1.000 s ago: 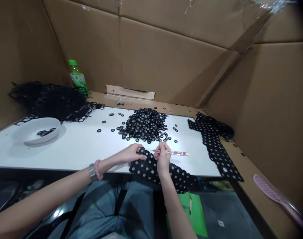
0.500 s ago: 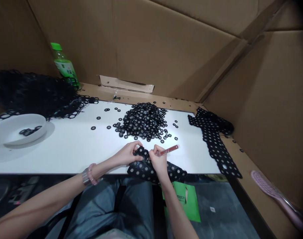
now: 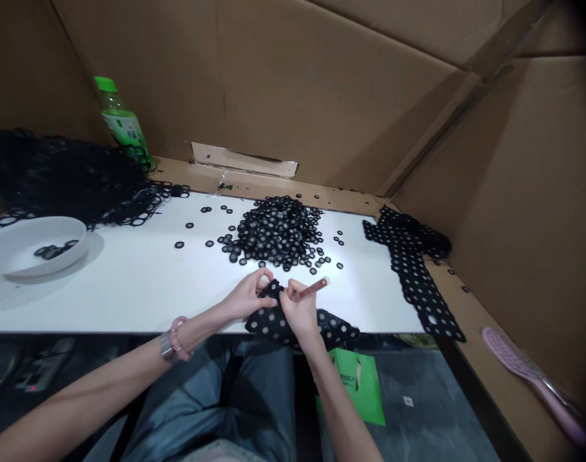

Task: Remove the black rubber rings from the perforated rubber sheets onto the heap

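Observation:
My left hand [image 3: 248, 295] pinches the upper left edge of a black sheet with pale round dots [image 3: 338, 328], which hangs over the front edge of the white table. My right hand [image 3: 300, 311] is closed around a slim tool with a reddish-brown handle [image 3: 312, 289], its handle pointing up and to the right. The tool's tip is hidden at the sheet's edge, close to my left fingertips. Just beyond both hands rises a heap of small black rings with pale centres [image 3: 278, 231], and several loose ones lie around it.
On the left stand a white bowl [image 3: 76, 251] with a few black pieces and a green-capped bottle [image 3: 126, 128], near a tangle of black cut-out webbing [image 3: 56, 173]. More dotted sheet [image 3: 418, 276] lies right, near a pink hairbrush [image 3: 509, 353]. Cardboard walls [image 3: 283, 83] enclose the table.
My right hand and the tool have shifted slightly left, toward my left fingers, and the handle's end sits lower and further left. My left hand keeps its hold on the sheet.

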Available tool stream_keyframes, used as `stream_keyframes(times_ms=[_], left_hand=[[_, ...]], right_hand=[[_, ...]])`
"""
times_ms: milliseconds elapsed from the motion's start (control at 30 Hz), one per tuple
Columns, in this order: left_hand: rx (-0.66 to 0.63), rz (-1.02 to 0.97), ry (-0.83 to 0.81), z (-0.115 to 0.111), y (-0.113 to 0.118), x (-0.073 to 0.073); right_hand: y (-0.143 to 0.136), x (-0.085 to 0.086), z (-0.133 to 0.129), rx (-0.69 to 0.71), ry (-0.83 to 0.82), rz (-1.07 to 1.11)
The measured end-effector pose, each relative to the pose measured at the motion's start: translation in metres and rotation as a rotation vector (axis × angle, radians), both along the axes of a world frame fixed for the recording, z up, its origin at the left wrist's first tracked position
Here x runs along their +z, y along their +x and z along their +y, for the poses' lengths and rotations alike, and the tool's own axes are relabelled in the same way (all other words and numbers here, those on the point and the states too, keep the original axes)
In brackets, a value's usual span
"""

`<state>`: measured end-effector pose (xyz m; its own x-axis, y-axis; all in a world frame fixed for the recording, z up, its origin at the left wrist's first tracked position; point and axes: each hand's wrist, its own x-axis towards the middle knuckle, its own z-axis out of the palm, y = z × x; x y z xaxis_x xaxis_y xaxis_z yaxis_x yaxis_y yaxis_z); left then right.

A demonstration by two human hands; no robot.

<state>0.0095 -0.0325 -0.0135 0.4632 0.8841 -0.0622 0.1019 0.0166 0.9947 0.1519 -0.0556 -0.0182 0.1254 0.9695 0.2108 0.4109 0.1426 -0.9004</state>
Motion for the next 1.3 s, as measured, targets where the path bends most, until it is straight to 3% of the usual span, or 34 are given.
stream_keyframes(times_ms=[133,300,533,1000,1300], left_hand=[[0.013,-0.028,0.013,-0.001,0.000,0.001],[-0.069,0.182,0.073,0.002,-0.011,0.008],[-0.094,0.117,-0.064,0.008,-0.019,0.007],[-0.066,0.024,-0.041,0.004,-0.023,0.005],[-0.013,-0.039,0.002,0.003,-0.024,-0.005]], right_hand=[[-0.001,0.001,-0.001,-0.009,-0.002,0.023],[0.006,0.002,0.004,-0.070,-0.016,0.172],[-0.005,0.011,0.005,-0.092,-0.061,0.324],[-0.016,0.007,0.005,-0.070,-0.060,0.203],[-0.022,0.005,0.004,-0.037,0.018,0.055]])
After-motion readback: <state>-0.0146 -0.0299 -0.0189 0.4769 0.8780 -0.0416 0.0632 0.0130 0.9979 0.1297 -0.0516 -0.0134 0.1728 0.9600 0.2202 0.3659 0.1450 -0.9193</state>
